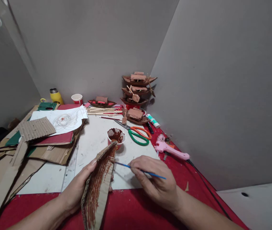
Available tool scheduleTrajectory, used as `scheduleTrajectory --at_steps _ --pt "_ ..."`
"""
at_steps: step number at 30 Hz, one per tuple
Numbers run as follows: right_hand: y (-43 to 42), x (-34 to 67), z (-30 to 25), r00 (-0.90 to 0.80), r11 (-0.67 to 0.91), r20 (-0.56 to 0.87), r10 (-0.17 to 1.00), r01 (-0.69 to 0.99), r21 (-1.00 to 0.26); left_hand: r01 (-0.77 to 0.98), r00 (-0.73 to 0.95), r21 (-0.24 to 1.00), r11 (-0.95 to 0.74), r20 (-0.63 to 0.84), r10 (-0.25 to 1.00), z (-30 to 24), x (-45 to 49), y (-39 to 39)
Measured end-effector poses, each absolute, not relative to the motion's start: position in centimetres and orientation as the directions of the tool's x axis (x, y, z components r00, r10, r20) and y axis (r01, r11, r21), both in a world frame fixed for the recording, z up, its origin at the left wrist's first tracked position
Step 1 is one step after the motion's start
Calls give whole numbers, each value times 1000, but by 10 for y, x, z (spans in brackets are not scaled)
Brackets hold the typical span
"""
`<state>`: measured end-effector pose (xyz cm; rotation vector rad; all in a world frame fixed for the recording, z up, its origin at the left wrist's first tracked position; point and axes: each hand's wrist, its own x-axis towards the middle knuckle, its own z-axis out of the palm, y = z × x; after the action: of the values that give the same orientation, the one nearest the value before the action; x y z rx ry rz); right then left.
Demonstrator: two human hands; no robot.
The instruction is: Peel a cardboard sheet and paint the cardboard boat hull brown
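My left hand (82, 180) grips a long, boat-shaped piece of corrugated cardboard (99, 188), tilted with its far tip up. Brown paint covers much of its ribbed inside, while the right side strip is mostly bare tan. Between the fingers of my right hand (155, 180) is a thin blue paintbrush (147, 172), its tip at the cardboard's right edge near the far end. Just behind that far tip stands a paper cup (116, 135) smeared inside with brown paint.
Scissors (139, 135) with orange and green handles lie beyond the cup. A pink glue gun (171, 150) with a black cord rests at right. Several brown model boats (139, 89) are stacked at the back, near thin sticks (104, 110). Cardboard sheets (56, 153) and a drawing (73, 119) pile up at left.
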<state>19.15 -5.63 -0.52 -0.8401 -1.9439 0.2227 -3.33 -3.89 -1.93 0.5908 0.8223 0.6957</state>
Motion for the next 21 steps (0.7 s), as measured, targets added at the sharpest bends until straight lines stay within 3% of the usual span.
scheduleTrajectory --at_steps 4,10,16,21 --pt "-62 184 -2 -451 768 621 640 384 -512 -360 467 722 591 -408 784 -19 -32 -38" --pt "-56 193 -4 -271 737 725 634 495 -460 -287 461 716 637 -480 747 -21 -34 -37" --pt "-62 187 -2 -459 784 636 620 386 -486 -432 442 715 549 -362 820 -23 -34 -38" --pt "-57 192 -3 -276 736 714 643 479 -477 -330 478 700 634 -455 751 -20 -33 -39"
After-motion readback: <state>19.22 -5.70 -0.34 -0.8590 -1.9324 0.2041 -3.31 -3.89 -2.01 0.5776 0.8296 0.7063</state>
